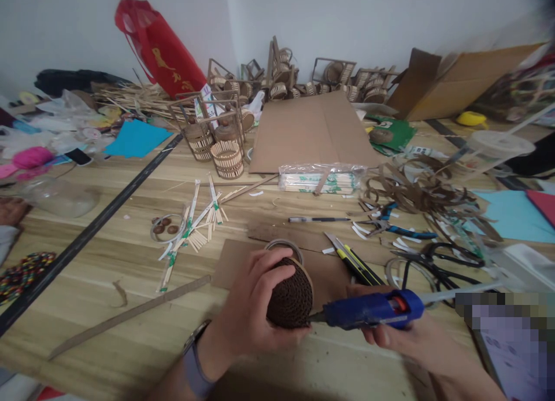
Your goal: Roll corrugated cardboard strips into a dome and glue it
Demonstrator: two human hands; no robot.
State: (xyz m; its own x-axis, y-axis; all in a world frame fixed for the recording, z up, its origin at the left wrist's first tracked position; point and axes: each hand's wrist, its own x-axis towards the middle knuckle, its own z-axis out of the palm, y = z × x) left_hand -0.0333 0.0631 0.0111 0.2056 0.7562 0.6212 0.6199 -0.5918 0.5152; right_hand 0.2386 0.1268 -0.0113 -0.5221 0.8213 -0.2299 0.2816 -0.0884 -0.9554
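My left hand (255, 297) is wrapped round a coil of corrugated cardboard (291, 297), its dark ridged face turned up toward me. In my right hand (385, 334) is a blue hot glue gun (368, 309), lying sideways. Its dark nozzle points left and meets the lower right edge of the coil, or comes very near it. Behind the coil lie a ring of tape (284, 243) and a flat piece of cardboard (229, 262). A yellow and black utility knife (355, 259) rests just beyond the glue gun.
Scissors (451, 262), blue-handled pliers (399, 227) and a pen (318, 219) lie to the right. Packaged chopsticks (318, 180) lie before a cardboard sheet (307, 129). Small stick baskets (228, 159) stand behind loose sticks. Another person's hand (13, 211) shows at the left edge.
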